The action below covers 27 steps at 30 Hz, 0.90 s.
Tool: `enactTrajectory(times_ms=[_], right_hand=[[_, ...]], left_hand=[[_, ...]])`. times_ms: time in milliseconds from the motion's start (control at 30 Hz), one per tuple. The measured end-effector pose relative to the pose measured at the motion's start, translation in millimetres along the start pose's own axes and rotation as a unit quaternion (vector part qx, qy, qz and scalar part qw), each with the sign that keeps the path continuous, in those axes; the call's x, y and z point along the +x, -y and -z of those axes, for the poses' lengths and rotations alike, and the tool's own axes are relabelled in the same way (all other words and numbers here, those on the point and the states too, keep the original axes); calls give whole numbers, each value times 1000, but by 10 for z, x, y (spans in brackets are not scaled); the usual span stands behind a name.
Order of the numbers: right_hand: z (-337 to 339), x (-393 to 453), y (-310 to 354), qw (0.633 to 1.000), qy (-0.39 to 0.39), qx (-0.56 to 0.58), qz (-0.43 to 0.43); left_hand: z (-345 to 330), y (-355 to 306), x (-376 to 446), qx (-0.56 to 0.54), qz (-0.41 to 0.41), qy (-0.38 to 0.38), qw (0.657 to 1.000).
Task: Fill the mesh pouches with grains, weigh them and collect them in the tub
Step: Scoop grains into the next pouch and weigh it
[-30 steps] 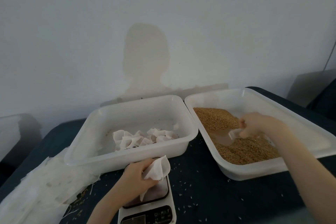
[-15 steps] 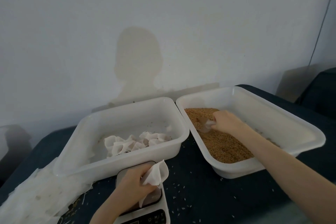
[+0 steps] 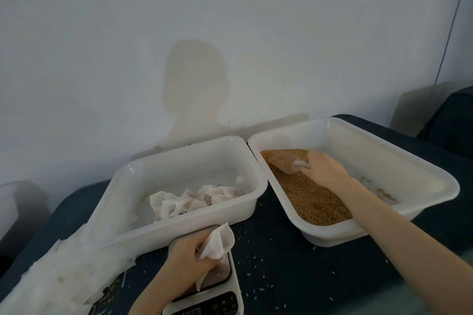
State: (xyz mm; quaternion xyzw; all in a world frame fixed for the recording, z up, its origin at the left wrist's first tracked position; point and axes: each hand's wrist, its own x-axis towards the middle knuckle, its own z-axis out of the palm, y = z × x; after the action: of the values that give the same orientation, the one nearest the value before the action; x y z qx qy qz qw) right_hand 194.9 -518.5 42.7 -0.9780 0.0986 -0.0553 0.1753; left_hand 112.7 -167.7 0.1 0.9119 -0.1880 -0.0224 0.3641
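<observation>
My left hand (image 3: 188,261) grips a white mesh pouch (image 3: 217,243) with its mouth held open, just above the white kitchen scale (image 3: 204,296). My right hand (image 3: 325,170) holds a clear plastic scoop (image 3: 286,162) loaded with brown grains inside the right tub (image 3: 414,169). Grains (image 3: 312,202) cover that tub's left and near part. The left tub (image 3: 179,161) holds several filled white pouches (image 3: 194,199) along its near side.
A pile of flat white mesh pouches (image 3: 64,271) lies at the near left on the dark blue table (image 3: 294,276). Loose grains are scattered on the table between scale and right tub. A pale wall stands close behind the tubs.
My right hand has swept the scoop from the tub's middle to its far left part, and the scoop now carries grains. My left hand keeps the pouch over the scale.
</observation>
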Motion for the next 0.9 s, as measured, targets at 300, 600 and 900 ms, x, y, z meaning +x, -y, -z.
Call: enactTrajectory(times_ms=[300, 600, 900], right_hand=[[64, -8, 16, 996, -61, 61, 18], [107, -59, -54, 994, -90, 2, -54], [114, -71, 22, 987, -124, 44, -93]], left_hand=[[1, 42, -38, -9, 31, -21, 999], [143, 37, -200, -35, -13, -5, 999], [12, 75, -235, -20, -32, -14, 999]])
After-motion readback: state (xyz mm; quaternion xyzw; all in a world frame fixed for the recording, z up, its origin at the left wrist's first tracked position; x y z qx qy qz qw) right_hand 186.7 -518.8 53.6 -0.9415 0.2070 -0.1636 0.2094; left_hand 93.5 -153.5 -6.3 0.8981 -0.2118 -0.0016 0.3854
